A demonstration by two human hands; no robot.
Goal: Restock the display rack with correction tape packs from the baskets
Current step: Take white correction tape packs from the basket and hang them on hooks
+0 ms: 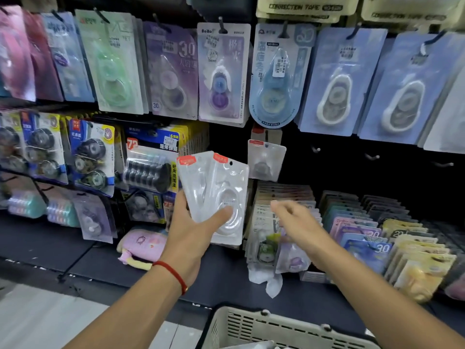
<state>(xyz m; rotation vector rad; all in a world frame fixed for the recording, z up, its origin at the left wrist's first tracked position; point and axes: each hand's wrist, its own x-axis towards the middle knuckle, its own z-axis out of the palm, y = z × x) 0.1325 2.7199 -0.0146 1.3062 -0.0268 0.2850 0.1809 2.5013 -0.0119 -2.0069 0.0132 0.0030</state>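
Left hand (191, 227): grips a small fan of clear correction tape packs (216, 195), thumb laid across the front pack, fingers behind; a red cord sits on the wrist. Right hand (294, 217): empty, fingers loosely extended (blurred), held beside the packs over the filed rows of packs (284, 197) on the shelf. One matching clear pack (266, 159) hangs on a hook of the display rack (352, 167) just above; bare hooks (372, 156) to its right. Beige slotted basket (276, 331): bottom edge of view, below both arms.
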